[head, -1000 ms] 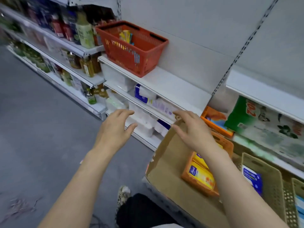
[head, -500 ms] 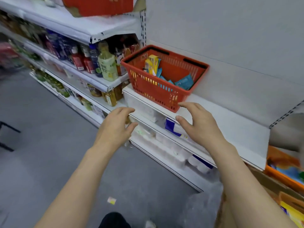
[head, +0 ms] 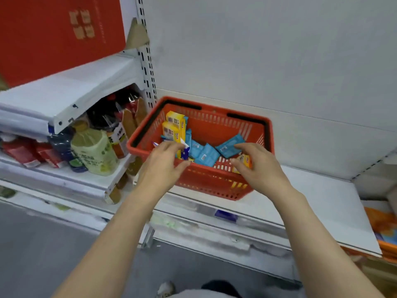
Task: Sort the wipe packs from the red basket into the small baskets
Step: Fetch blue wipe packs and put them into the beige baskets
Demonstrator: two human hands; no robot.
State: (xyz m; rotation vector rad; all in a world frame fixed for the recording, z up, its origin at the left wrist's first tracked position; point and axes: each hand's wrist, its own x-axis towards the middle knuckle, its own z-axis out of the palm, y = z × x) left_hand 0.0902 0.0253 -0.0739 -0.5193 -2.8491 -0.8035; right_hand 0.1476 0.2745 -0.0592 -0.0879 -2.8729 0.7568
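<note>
White shelf (head: 311, 211), one red basket (head: 214, 186), two yellow packs (head: 174, 125), three blue packs (head: 206, 154)

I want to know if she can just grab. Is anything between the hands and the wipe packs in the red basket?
Nothing visible blocks them. The red basket is open-topped, and both the left hand and right hand are over its near rim, with the blue wipe packs lying uncovered just beyond the fingers.

Gold characters on the red box (head: 60, 35), print on the yellow packs (head: 175, 125), all too blurred to read
</note>
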